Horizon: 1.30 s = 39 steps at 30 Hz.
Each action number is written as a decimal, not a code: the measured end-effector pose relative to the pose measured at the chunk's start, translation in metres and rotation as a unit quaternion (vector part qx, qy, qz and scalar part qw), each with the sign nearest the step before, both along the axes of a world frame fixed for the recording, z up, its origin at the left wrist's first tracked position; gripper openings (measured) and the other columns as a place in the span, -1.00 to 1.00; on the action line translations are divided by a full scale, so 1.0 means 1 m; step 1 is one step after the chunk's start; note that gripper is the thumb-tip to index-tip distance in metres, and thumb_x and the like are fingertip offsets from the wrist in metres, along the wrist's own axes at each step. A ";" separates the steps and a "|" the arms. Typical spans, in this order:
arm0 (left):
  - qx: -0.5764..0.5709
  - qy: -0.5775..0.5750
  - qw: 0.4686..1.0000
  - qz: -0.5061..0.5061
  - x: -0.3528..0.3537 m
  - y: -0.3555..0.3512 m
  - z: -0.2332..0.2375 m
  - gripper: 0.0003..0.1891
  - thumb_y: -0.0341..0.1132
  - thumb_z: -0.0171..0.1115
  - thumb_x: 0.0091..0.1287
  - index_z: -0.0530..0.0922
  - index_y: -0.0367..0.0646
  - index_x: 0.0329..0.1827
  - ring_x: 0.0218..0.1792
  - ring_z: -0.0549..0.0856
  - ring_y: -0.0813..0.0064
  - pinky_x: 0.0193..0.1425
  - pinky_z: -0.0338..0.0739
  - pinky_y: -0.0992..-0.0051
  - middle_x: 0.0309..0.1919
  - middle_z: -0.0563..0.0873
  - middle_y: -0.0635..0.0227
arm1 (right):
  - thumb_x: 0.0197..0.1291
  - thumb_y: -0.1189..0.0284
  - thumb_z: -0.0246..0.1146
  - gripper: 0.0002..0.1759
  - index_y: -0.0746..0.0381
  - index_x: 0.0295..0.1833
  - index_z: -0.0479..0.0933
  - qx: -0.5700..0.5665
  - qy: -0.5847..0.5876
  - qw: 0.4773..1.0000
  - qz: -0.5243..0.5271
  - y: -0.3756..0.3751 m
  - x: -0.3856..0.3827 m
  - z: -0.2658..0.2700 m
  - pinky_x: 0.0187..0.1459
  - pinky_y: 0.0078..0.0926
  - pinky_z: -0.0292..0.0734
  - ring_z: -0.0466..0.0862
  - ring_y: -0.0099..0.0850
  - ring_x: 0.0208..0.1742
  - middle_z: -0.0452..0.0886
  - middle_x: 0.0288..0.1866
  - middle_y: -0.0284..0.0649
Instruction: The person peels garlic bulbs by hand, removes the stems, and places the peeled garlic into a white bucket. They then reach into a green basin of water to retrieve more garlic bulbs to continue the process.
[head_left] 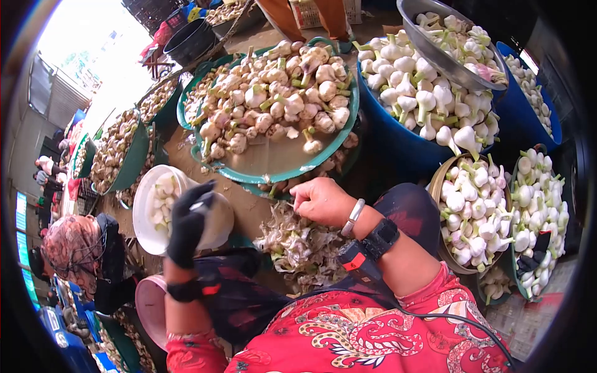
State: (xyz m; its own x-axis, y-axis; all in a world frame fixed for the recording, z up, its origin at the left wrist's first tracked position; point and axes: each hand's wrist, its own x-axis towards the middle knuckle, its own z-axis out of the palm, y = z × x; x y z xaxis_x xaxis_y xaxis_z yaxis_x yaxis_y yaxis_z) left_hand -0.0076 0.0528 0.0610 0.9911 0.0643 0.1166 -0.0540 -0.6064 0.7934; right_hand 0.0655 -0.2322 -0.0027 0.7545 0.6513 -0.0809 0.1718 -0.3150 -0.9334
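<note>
My left hand [186,225], in a black glove, is closed around a small pale object that I cannot identify. It hovers over a white bucket [144,217] holding peeled garlic. My right hand [320,200] is bare, with a bracelet and a black watch on the wrist. Its fingers are pinched together at the top edge of a heap of garlic skins [301,248] on my lap. Whether they hold anything is hidden. Just beyond both hands a round green tray [339,146] carries a pile of unpeeled garlic bulbs [273,93].
A blue tub [398,143] heaped with white trimmed garlic stands at the right, under a metal bowl [435,59]. Below it sit a woven basket [438,186] and more garlic containers. More green trays line the left. A person in a patterned headscarf [71,245] sits at lower left.
</note>
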 end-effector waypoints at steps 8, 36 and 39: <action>-0.128 0.136 0.981 -0.049 0.177 -0.136 -0.128 -0.70 -0.41 0.22 0.30 0.58 -0.33 0.07 -0.08 0.60 0.55 0.03 0.49 0.56 -0.04 0.67 0.29 | -0.04 0.43 0.25 -0.86 0.30 -0.44 0.60 0.072 0.034 0.960 -0.269 -0.030 0.019 -0.003 -0.28 -0.39 0.54 0.67 -0.29 -0.40 0.64 -0.46 -0.06; -0.455 0.039 0.888 -0.053 0.013 -0.087 -0.056 -0.77 -0.37 0.11 0.40 0.54 -0.36 -0.02 -0.22 0.67 0.48 -0.15 0.62 0.46 -0.21 0.65 0.34 | 0.08 0.66 0.30 -0.45 0.38 0.23 0.38 0.386 0.264 0.875 -0.128 0.029 -0.015 -0.007 -0.10 -0.58 0.56 0.61 -0.53 -0.16 0.60 -0.08 -0.24; -0.465 0.079 0.881 0.020 0.017 -0.094 -0.041 -0.68 -0.32 0.14 0.39 0.52 -0.36 0.11 -0.12 0.67 0.44 -0.01 0.62 0.41 -0.09 0.65 0.23 | 0.04 0.65 0.34 -0.49 0.39 0.16 0.42 0.362 0.227 0.893 -0.144 0.029 -0.016 -0.008 -0.07 -0.58 0.57 0.61 -0.55 -0.13 0.61 -0.12 -0.27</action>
